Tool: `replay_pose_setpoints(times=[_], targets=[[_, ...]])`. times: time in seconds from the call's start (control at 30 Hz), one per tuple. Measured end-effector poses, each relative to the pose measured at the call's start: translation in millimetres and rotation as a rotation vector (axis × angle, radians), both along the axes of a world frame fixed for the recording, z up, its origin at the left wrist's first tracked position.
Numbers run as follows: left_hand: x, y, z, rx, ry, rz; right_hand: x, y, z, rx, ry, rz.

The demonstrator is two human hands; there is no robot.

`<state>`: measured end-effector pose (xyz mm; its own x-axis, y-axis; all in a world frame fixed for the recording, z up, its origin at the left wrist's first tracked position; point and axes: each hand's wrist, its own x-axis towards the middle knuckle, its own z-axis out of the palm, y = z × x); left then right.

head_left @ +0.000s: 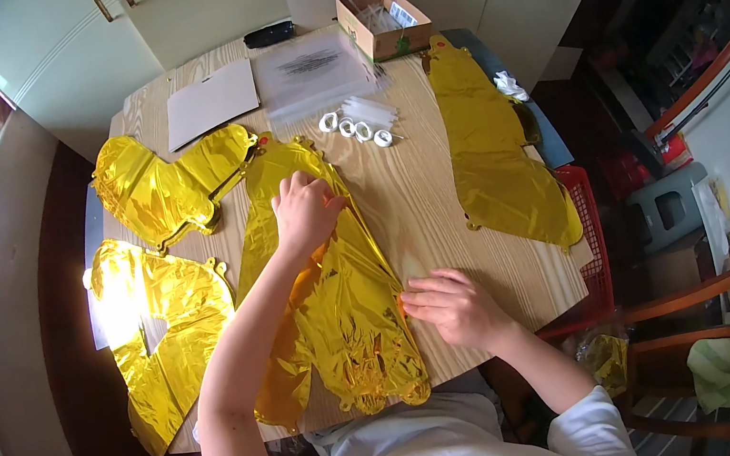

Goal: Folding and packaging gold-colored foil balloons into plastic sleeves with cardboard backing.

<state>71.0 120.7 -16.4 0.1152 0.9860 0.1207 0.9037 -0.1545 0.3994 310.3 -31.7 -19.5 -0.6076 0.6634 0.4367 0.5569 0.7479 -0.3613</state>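
Note:
A flat gold foil balloon (343,299) lies in front of me on the wooden table, wrinkled toward its near end. My left hand (304,209) is on its upper part, fingers curled down and closed on the foil. My right hand (451,310) rests at the balloon's right edge, its fingers stretched out and touching the rim. Two more flat gold foil balloons lie to the left, an upper one (151,191) and a lower one (164,324) with bright glare. Another gold foil balloon (502,152) is spread along the table's right side.
Several white ribbon rolls (363,132) and clear straws (370,111) lie beyond the middle balloon. Farther back are a clear plastic bag (314,67), a grey card sheet (209,104) and an open cardboard box (392,40). A red basket (589,239) and wooden chair (692,337) stand at the right.

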Motion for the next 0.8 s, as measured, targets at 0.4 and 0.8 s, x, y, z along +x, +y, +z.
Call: replay_pose_setpoints(times=[0.4,0.8], targets=[[19.8,-109.8,32.2,0.324,0.108,-0.873,0.0,0.8,-1.5,0.009,-0.002,0.004],[15.6,-127.3,16.5,0.394,0.206,-0.767,0.5,1.1,-0.1,0.012,-0.038,0.002]])
